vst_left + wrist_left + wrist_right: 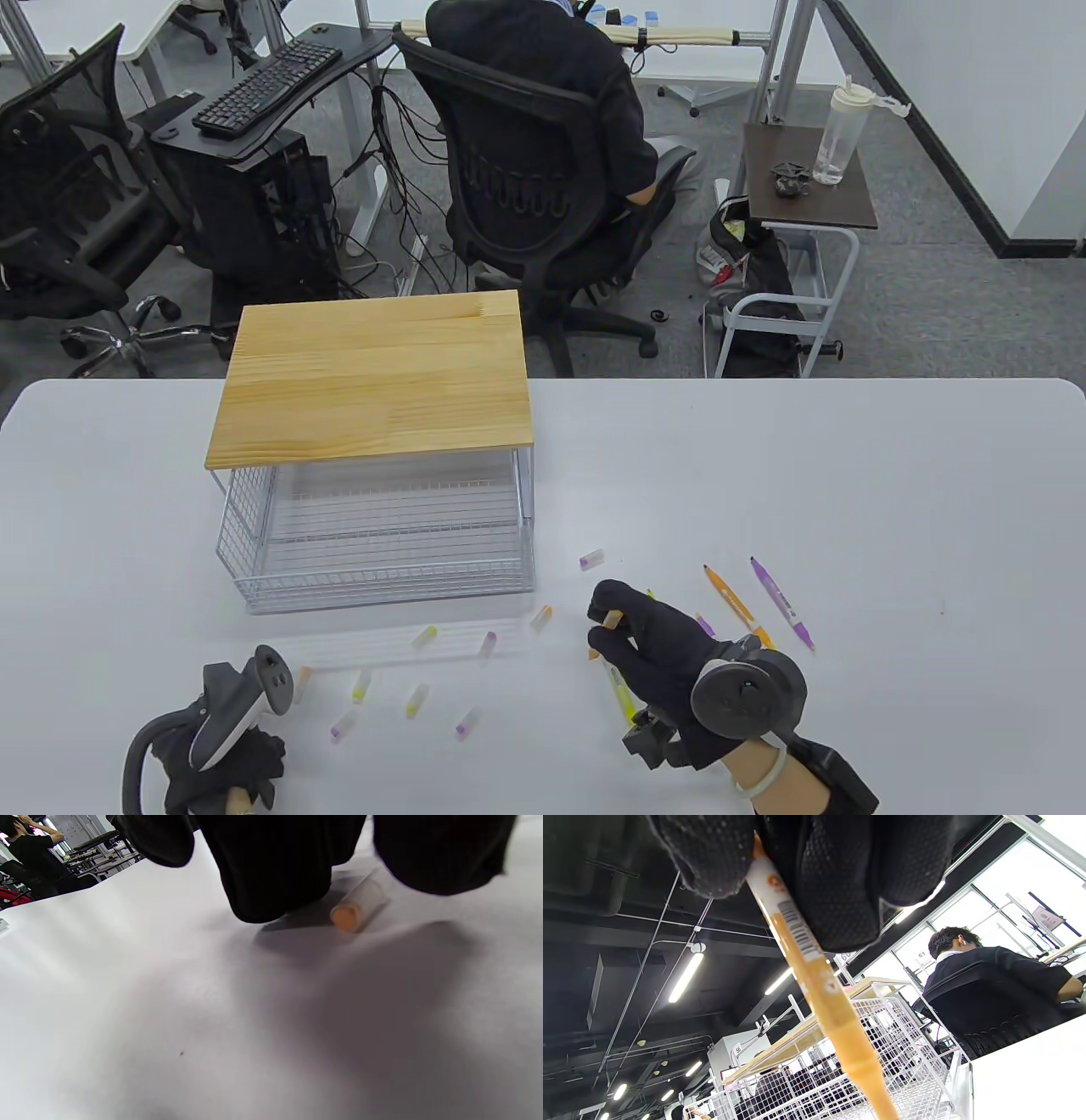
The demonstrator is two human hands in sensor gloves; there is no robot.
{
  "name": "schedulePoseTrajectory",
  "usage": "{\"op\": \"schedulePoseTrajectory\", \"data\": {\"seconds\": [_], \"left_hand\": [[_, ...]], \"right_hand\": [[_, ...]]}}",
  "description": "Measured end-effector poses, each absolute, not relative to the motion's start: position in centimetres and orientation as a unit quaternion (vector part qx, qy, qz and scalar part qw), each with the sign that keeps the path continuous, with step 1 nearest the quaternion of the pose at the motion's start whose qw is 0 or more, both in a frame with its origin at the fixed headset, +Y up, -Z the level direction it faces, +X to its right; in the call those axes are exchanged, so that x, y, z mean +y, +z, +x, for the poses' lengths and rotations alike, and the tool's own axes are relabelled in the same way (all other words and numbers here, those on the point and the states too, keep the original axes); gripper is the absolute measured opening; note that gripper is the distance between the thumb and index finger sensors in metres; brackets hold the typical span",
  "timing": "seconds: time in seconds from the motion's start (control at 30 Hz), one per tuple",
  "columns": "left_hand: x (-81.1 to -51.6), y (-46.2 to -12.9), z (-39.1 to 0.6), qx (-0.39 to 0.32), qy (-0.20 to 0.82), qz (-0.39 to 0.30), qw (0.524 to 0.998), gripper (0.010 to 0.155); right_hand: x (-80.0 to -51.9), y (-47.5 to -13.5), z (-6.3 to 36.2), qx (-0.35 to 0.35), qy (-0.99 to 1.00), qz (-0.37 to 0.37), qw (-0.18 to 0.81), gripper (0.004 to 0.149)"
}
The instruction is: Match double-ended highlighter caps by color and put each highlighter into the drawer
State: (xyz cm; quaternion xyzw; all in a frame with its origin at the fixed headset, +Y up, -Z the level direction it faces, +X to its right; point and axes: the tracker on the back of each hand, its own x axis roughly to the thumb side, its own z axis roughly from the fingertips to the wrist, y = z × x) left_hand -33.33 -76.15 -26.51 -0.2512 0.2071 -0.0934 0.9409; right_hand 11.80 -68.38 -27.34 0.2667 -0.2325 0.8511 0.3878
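Your right hand [653,645] sits low and right of centre in the table view, fingers curled round an orange highlighter [814,976] — the right wrist view shows the pen pinched between gloved fingertips [712,861], its uncapped tip pointing down toward the bottom of that frame. In the table view only a short stub of it shows at your fingertips.

Your left hand [225,764] is at the lower left corner of the table view, low over the white table [848,509]. In the left wrist view its fingers [271,878] hang down from the top edge, one tip touching or almost touching the tabletop, with an orange cap [354,910] lying just beside it. Whether the fingers grip anything you cannot tell from these views; the cap lies free on the table.

The wire drawer [382,543] stands pulled out under a wooden top [373,382], left of centre. Below it loose caps are scattered — yellow, purple and orange ones — with one purple cap [590,559] apart, just above your right hand. A yellow highlighter [619,692] lies partly under your right hand. To the right of that hand lie another orange highlighter [731,598] and a purple highlighter [780,603], side by side, both slanted.
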Motion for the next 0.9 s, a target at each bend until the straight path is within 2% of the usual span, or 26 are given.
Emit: {"op": "schedulePoseTrajectory", "data": {"seconds": [0.1, 0.47, 0.7, 0.8, 0.9], "left_hand": [[-76.4, -26.5, -33.2, 0.207, -0.105, -0.26, 0.937, 0.08], [-76.9, -27.2, -31.7, 0.205, -0.189, -0.225, 0.934, 0.069], [-76.6, -27.1, -31.7, 0.197, -0.16, -0.225, 0.941, 0.063], [-75.5, -27.0, -31.4, 0.187, -0.119, -0.181, 0.958, 0.059], [-74.0, -26.8, -30.6, 0.169, -0.089, -0.095, 0.977, 0.057]], "right_hand": [[-68.5, -27.5, 11.9, -0.228, 0.851, 0.265, 0.392, 0.055], [-69.1, -27.7, 11.8, -0.213, 0.857, 0.26, 0.39, 0.055], [-69.2, -27.9, 11.7, -0.207, 0.862, 0.257, 0.385, 0.054], [-69.5, -28.2, 11.6, -0.195, 0.863, 0.257, 0.389, 0.053], [-69.8, -28.4, 11.4, -0.187, 0.863, 0.256, 0.393, 0.049]]}}
